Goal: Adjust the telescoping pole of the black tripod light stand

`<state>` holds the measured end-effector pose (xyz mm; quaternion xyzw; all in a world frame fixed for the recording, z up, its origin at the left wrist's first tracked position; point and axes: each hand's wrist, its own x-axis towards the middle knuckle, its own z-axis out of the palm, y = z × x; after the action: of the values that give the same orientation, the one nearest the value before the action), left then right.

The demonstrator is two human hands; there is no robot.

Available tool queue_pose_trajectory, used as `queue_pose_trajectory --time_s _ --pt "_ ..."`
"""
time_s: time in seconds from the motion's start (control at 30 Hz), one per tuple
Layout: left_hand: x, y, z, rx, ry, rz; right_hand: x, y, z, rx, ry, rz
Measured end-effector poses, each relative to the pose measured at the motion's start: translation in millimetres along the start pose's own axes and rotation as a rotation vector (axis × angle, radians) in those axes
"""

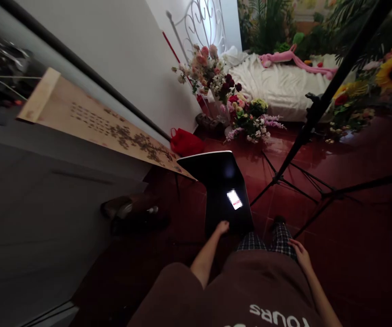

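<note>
Good handling here would mean a steady, level chair [218, 206], so the lit phone [234, 200] cannot slide. The phone lies on the seat, ahead and to the right of the curled left hand [222, 227], whose pinch I cannot tell; the right hand [301, 254] rests by the trousers [282, 238], fingers loosely spread.

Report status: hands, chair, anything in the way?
Left hand at near edge of chair, grip unclear. Right hand open by trouser leg. Lit phone-like thing on chair, blurred. Tripod close on right.
</note>
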<state>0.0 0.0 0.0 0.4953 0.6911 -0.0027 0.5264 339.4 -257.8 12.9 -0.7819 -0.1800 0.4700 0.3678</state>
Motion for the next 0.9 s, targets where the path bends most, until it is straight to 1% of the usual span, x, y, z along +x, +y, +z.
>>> queue_pose_trajectory --time_s 0.07,0.17,0.2,0.23,0.27,0.3,0.33,0.37,0.43,0.5,0.53,0.57,0.6,0.63,0.67,0.7,0.73,0.77,0.8,0.83,0.9 --pt "16 23 -12.6 -0.044 0.03 0.001 7 -1 0 0.015 -0.029 -0.018" --pt "48 70 -28.3 -0.157 0.128 0.052 31 -2 -4 -0.028 -0.114 -0.025" --pt "57 85 -28.6 -0.199 0.161 0.066 42 -2 -8 -0.062 -0.142 -0.021" --pt "62 99 -24.8 -0.24 0.19 0.074 54 -2 -14 -0.104 -0.155 -0.014" --pt "65 110 -16.1 -0.278 0.211 0.072 66 -4 -23 -0.148 -0.155 -0.006" --pt "64 120 -2.3 -0.311 0.222 0.064 79 -7 -34 -0.187 -0.145 0.002" --pt "60 126 16.4 -0.34 0.221 0.05 90 -11 -47 -0.213 -0.133 0.008" --pt "52 131 39.5 -0.362 0.207 0.033 101 -17 -63 -0.228 -0.125 0.015" --pt "28 134 94.1 -0.389 0.148 0.001 120 -33 -97 -0.237 -0.153 0.043" --pt "-2 133 149.9 -0.398 0.061 -0.022 137 -53 -131 -0.238 -0.212 0.095" --pt "-17 132 174.3 -0.402 0.035 -0.019 145 -65 -147 -0.234 -0.236 0.121" --pt "-30 131 194.4 -0.411 0.022 0.002 154 -77 -161 -0.221 -0.242 0.137" --pt "-40 132 209.4 -0.432 0.036 0.049 163 -90 -172 -0.187 -0.235 0.136" --pt "-46 136 218.5 -0.459 0.062 0.105 172 -104 -180 -0.166 -0.226 0.132" --pt "-48 142 221.6 -0.489 0.101 0.176 182 -120 -185 -0.148 -0.206 0.123" --pt "-46 153 219.1 -0.52 0.153 0.246 192 -138 -186 -0.118 -0.195 0.115" --pt "-40 167 211.5 -0.545 0.219 0.329 200 -158 -183 -0.058 -0.143 0.121" --pt "-32 186 199.9 -0.563 0.281 0.425 206 -180 -177 0.0 -0.104 0.109" --pt "-22 209 185.1 -0.57 0.309 0.477 210 -205 -169 0.061 -0.112 0.058" --pt "-13 235 168.5 -0.573 0.326 0.516 212 -232 -158 0.108 -0.153 0.01" --pt "-1 296 134.0 -0.59 0.367 0.626 206 -289 -132 0.211 -0.297 -0.051"
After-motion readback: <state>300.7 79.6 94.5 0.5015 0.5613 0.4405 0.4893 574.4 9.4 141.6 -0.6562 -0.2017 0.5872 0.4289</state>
